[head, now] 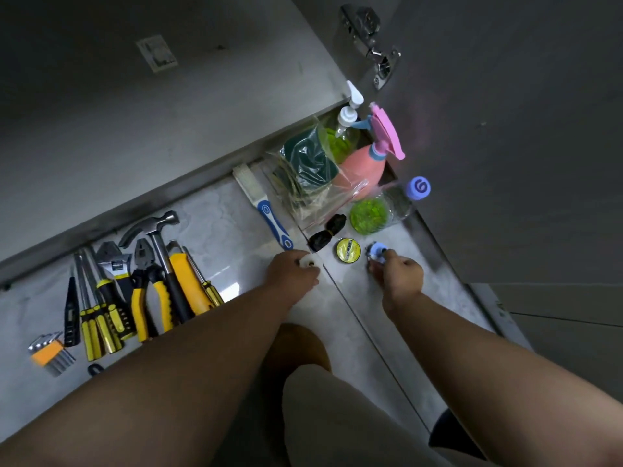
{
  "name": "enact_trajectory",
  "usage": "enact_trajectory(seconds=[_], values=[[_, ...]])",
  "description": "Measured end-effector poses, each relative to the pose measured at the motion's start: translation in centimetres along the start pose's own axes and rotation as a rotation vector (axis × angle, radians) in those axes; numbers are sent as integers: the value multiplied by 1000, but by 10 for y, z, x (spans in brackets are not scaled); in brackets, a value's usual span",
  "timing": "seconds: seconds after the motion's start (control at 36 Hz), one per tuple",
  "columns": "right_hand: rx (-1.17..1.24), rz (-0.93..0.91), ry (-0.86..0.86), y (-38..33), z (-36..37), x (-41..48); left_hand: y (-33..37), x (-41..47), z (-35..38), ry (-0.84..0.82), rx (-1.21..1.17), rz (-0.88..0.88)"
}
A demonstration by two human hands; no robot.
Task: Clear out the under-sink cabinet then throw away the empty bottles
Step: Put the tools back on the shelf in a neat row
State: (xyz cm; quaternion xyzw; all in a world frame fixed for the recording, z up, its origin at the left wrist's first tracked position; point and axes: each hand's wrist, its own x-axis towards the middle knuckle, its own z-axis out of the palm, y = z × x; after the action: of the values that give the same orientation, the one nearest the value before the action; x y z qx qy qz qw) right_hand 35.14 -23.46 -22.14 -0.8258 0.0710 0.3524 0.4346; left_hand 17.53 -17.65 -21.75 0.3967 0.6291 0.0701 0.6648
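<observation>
While both bare arms reach down to the pale marbled floor tiles, the left hand curls its fingers over a small white round piece and the right hand pinches a small pale-blue and white piece at its fingertips, the two hands apart. Just beyond them lie a round yellow tin, its black lettering too small to read, and a black knotted bundle. By the open grey cabinet door stand a pink spray bottle, a green pump bottle with white pump behind it, and a clear bottle with lilac-blue cap whose top bears a white swirl like a 6. Beside them are a clear bag of dark green sponges and a white brush with blue-and-white handle. Farther left lie a steel claw hammer, yellow-handled pliers, a yellow utility knife and hex keys in an orange holder. The pale sticker on the grey panel is unreadable
</observation>
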Motion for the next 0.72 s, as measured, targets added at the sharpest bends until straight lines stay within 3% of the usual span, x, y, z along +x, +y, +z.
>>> enact_trajectory(seconds=[0.14,0.25,0.39,0.5,0.61,0.72], values=[[93,39,-10,5,4,-5,5,-4,18,-19,-91,-63],[-117,112,87,15,3,-13,1,-12,22,-30,-137,-147],[-427,-139,-6,23,6,-43,-1,-21,11,-125,-125,-125],[-625,-387,-314,29,28,-71,2,-36,-45,-195,130,-71],[-586,-305,-717,27,70,-105,4,-57,-133,-196,511,24],[-808,-407,-1015,12,106,-129,10,-88,-229,-175,860,4]])
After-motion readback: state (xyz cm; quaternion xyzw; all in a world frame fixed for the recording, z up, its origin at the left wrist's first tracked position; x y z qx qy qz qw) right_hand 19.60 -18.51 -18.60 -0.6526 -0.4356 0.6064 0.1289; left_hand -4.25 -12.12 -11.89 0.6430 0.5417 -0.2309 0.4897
